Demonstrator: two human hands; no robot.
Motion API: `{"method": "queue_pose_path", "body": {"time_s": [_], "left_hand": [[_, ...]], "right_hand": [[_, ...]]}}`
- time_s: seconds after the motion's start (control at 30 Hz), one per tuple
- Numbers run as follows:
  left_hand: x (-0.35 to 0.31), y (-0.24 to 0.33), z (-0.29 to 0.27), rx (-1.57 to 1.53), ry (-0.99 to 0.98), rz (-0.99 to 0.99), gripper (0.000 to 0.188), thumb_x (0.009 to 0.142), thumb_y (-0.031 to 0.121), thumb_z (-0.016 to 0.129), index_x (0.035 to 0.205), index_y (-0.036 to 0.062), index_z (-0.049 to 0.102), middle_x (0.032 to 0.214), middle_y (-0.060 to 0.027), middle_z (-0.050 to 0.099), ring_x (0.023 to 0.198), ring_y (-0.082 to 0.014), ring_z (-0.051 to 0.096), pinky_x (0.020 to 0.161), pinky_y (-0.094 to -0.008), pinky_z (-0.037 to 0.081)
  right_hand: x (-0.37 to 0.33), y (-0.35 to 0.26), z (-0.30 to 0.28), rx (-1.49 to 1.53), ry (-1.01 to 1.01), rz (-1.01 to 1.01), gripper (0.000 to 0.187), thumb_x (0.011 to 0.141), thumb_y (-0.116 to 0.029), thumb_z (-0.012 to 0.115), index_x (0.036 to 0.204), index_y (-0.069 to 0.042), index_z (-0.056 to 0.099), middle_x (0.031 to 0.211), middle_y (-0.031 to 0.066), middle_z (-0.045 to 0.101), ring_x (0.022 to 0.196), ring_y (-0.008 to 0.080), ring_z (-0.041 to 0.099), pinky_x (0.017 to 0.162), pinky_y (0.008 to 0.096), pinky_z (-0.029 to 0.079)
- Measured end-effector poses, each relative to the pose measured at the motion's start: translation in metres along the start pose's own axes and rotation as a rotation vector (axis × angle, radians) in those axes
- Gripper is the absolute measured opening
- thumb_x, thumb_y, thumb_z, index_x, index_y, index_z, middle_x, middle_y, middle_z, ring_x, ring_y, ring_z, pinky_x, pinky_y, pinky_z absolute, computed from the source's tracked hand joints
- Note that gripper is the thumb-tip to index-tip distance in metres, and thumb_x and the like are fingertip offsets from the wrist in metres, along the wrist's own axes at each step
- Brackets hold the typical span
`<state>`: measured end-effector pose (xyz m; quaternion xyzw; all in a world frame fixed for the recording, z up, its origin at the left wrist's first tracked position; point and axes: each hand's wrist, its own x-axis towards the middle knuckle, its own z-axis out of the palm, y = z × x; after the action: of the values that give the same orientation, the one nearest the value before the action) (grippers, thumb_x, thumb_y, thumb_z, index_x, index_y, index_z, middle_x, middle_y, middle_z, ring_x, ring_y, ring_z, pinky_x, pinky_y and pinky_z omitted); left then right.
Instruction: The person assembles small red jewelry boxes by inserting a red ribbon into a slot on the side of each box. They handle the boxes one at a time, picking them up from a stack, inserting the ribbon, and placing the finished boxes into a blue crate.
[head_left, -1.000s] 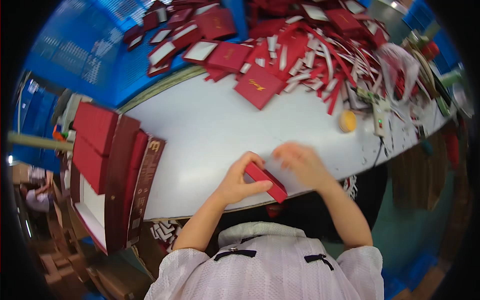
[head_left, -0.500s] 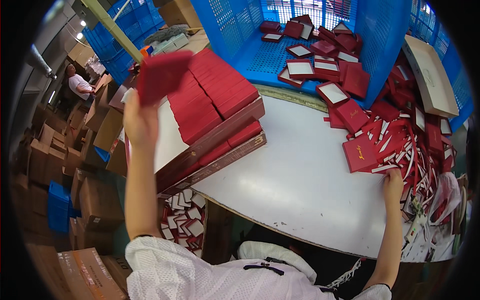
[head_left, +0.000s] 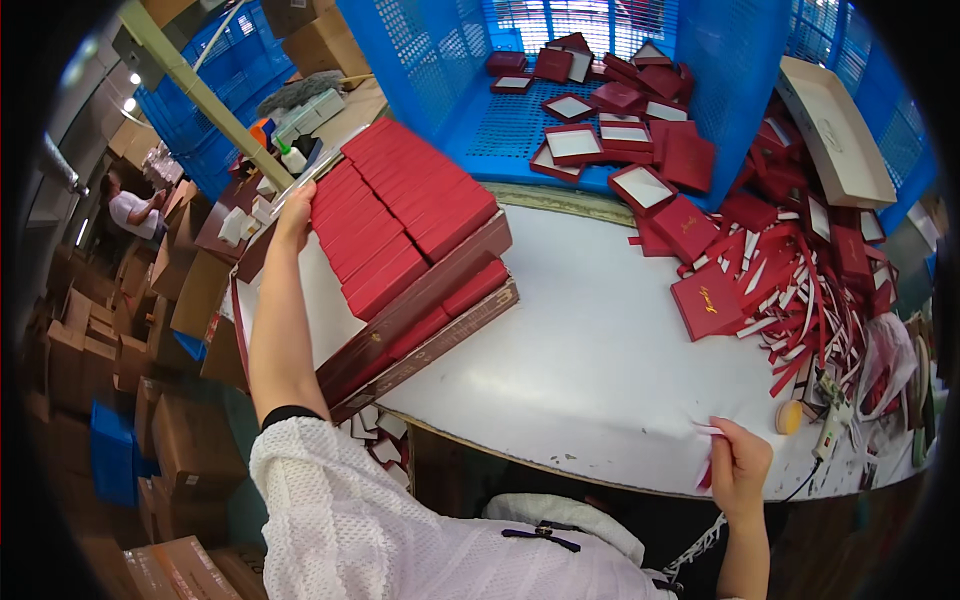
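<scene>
At the left, my left hand (head_left: pixel 293 218) reaches over an open carton (head_left: pixel 330 295) and closes at the edge of the packed rows of flat red boxes (head_left: pixel 415 195); its fingertips are partly hidden there. The boxes stand on edge in tight rows, on top of a second carton layer (head_left: pixel 510 292). My right hand (head_left: pixel 742 465), by the table's front edge at the right, is closed on a narrow red and white ribbon strip (head_left: pixel 708 430). A red box with gold lettering (head_left: pixel 708 302) lies beside the ribbon pile (head_left: pixel 790 290).
A blue plastic crate (head_left: pixel 510 130) holds loose red boxes, some showing white insides. More boxes spill onto the white table (head_left: pixel 560 330). A shallow beige tray (head_left: pixel 840 135) leans at the right. Near the right edge lie a round yellow piece (head_left: pixel 789 417) and a corded glue gun (head_left: pixel 832 425).
My left hand has brought a red box down to the packed rows. My right hand has moved from the ribbon pile toward the table's front edge, drawing a ribbon strip with it.
</scene>
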<state>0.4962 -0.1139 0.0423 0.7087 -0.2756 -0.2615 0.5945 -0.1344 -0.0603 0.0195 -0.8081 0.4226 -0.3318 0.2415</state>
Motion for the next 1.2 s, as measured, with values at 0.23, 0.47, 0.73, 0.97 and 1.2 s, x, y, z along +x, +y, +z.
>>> {"method": "queue_pose_path", "body": {"time_s": [0.23,0.47,0.73,0.97,1.2], "left_hand": [[-0.169,0.069,0.151,0.242,-0.365,0.682,0.015,0.076,0.014,0.054,0.083,0.0016,0.054,0.079,-0.0035,0.053,0.073,-0.0094,0.049,0.063,-0.0223,0.039],[-0.344,0.016,0.242,-0.179,-0.981,0.158,0.012,0.078,0.01,0.052,0.076,-0.0007,0.056,0.066,-0.0041,0.058,0.055,-0.0069,0.052,0.047,-0.019,0.04],[-0.378,-0.008,0.277,-0.319,-1.068,-0.078,0.016,0.082,0.01,0.045,0.076,-0.0015,0.055,0.067,-0.005,0.057,0.056,-0.0071,0.052,0.05,-0.0189,0.043],[-0.425,-0.015,0.299,-0.201,-1.198,0.131,0.015,0.081,0.005,0.042,0.076,-0.0022,0.054,0.064,-0.0068,0.056,0.056,-0.0099,0.053,0.051,-0.0223,0.044],[-0.435,-0.015,0.313,0.22,-1.311,0.664,0.009,0.068,0.004,0.049,0.061,0.0001,0.049,0.054,-0.0143,0.048,0.045,-0.0279,0.047,0.042,-0.0325,0.038]], "right_hand": [[0.026,-0.019,0.037,-0.128,0.252,-0.209,0.036,0.065,0.007,0.052,0.101,0.002,0.053,0.048,0.0062,0.04,0.037,0.0193,0.041,0.038,0.0273,0.034],[0.004,-0.022,0.03,-0.484,0.326,-0.342,0.045,0.056,0.001,0.053,0.101,0.001,0.054,0.047,-0.0004,0.035,0.036,0.0113,0.035,0.034,0.0239,0.028],[-0.042,-0.023,-0.003,-0.206,0.264,-0.002,0.039,0.057,-0.003,0.058,0.096,-0.001,0.056,0.059,0.002,0.046,0.048,0.0133,0.046,0.041,0.0234,0.037],[-0.052,-0.014,-0.012,-0.412,0.351,-0.127,0.023,0.055,-0.006,0.058,0.078,-0.002,0.054,0.067,0.003,0.05,0.054,0.015,0.049,0.045,0.0247,0.039],[-0.084,0.0,-0.014,-0.563,0.082,-0.082,0.01,0.058,-0.007,0.054,0.066,-0.005,0.048,0.053,0.0027,0.041,0.045,0.0129,0.045,0.04,0.0247,0.035]]}}
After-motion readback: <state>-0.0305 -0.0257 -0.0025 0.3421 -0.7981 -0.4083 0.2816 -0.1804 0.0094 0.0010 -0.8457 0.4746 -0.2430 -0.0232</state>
